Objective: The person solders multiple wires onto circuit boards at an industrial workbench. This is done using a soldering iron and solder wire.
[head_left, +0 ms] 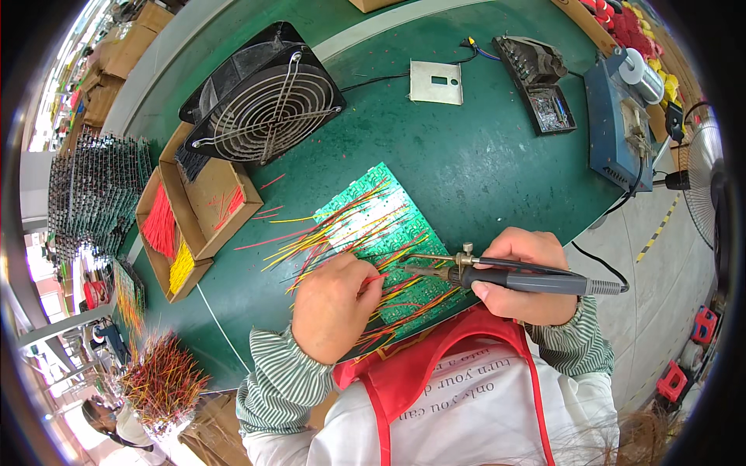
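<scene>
A green circuit board panel (406,203) lies at a slant on the bench in front of me, with many red, yellow and black wires (311,242) fanning out leftward from it. My left hand (334,303) is over the board's left side, thumb and fingertips pinched on a thin red wire (376,278). In my right hand (530,279) is a grey-black soldering iron (528,281), its tip pointing left over the board close to my left fingertips. A thin metal solder feed tube (427,257) runs along the iron.
A black fan (264,109) stands at the back left, beside cardboard trays (203,247) of red and yellow wires. Farther back are a metal plate (423,95), a black box (550,109) and a blue soldering unit (614,116). Wired boards (163,380) are bundled at lower left.
</scene>
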`<state>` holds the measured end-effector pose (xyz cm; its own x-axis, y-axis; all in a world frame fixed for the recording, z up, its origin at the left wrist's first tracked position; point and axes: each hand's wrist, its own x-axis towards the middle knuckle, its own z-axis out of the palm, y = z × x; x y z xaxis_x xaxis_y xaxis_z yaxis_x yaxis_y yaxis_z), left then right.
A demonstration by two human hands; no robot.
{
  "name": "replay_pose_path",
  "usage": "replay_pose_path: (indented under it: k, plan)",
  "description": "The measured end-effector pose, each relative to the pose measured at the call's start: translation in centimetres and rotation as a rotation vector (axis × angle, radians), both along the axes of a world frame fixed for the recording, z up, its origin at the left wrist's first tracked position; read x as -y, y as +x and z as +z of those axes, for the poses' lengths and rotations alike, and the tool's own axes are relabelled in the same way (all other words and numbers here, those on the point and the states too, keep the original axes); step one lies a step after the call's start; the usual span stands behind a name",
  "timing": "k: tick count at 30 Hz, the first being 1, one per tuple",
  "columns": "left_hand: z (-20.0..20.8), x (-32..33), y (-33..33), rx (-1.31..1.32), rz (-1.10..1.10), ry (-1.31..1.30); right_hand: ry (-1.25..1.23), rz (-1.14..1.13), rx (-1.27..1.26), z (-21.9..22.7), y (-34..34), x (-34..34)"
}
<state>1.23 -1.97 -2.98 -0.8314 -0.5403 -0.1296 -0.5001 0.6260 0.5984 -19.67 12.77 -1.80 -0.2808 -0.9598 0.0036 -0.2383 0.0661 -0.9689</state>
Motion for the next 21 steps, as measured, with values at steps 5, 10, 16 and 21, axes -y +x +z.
replay_pose_path:
  k: [5, 10, 16, 21]
  plan:
    - [2.1, 0.6, 0.2, -0.089, 0.058, -0.143, -0.023, -0.018, -0.032, 0.0, -0.3, -0.6]
    - [0.8, -0.3, -1.3, -0.145, -0.062, -0.153, -0.024, -0.068, 0.024, -0.2, -0.5, -1.2]
    - [-0.3, -0.3, -2.0, -0.061, 0.001, 0.007, -0.011, -0.071, 0.051, -0.1, -0.8, -1.2]
    - [-0.4, -0.2, -2.2, -0.049, 0.016, 0.051, -0.019, -0.065, -0.008, -0.3, -0.9, -1.0]
